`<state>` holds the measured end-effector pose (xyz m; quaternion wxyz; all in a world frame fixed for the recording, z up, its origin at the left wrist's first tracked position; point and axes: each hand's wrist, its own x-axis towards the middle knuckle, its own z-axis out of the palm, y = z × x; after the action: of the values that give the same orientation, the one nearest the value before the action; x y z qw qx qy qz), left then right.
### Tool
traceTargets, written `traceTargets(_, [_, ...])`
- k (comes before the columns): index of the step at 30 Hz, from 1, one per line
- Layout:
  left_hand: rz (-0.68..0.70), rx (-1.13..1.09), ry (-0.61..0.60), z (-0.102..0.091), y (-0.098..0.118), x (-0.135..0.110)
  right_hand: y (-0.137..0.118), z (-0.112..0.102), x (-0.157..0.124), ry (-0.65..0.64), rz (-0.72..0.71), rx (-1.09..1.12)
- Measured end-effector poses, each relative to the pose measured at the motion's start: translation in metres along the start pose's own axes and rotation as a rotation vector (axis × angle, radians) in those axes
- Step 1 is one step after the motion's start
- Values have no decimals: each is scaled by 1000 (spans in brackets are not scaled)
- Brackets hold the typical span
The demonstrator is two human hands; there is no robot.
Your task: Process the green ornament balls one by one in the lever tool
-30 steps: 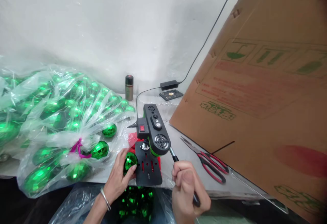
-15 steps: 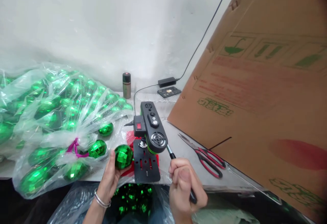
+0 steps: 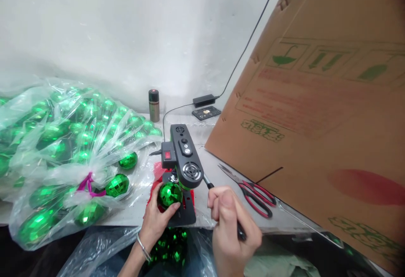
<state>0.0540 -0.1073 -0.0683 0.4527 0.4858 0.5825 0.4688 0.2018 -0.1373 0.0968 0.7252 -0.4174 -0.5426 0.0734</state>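
My left hand [image 3: 157,221] grips a faceted green ball [image 3: 170,194] and holds it on the black base plate [image 3: 186,214], right under the head of a small black and green bench machine [image 3: 183,159] with a red switch. My right hand [image 3: 229,222] is closed around the machine's black lever handle [image 3: 209,183], to the right of the machine. A metal bangle sits on my left wrist.
Clear plastic bags full of green balls [image 3: 63,142] fill the left of the table, and another bag [image 3: 167,249] hangs below its front edge. Red-handled scissors [image 3: 253,192] lie to the right. A big cardboard box [image 3: 316,112] leans at right. A small can [image 3: 154,105] and a power adapter [image 3: 202,100] stand by the wall.
My left hand lifted the green ball from the left of the plate and moved it right, under the machine head. My right hand stayed on the lever.
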Motion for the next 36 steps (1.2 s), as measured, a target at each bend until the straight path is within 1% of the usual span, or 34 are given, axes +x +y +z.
traceTargets(4, [147,144,-36,8,-17,-6,3,-3,-2,-27,-18,7])
traceTargets(9, [367,258,2,19,-37,-10,6,-7,-8,-44,13,18])
traceTargets(12, [488,307,-6,25,-44,-13,7,-8,-10,-46,9,20])
traceTargets(14, [528,333,-31,24,-47,-15,8,-8,-11,-43,6,21])
traceTargets(16, [523,337,-75,20,-50,-17,9,-8,-11,-35,4,21])
traceTargets(18, [487,324,-118,15,-51,-17,9,-8,-12,-26,5,19])
traceTargets(20, [453,319,-125,11,-52,-15,9,-8,-12,-17,6,19])
traceTargets(23, [418,352,-49,14,-48,-9,9,-8,-12,-18,-3,21])
traceTargets(26, [396,375,48,24,-40,1,9,-8,-12,-27,-11,14])
traceTargets(28, [407,372,88,30,-36,7,9,-9,-12,-29,-13,9])
traceTargets(31, [446,381,97,35,-35,14,11,-9,-13,-17,-32,17])
traceTargets(34, [506,394,65,35,-38,16,13,-9,-16,-2,-43,27])
traceTargets(36, [520,402,56,34,-40,15,15,-9,-19,6,-38,31])
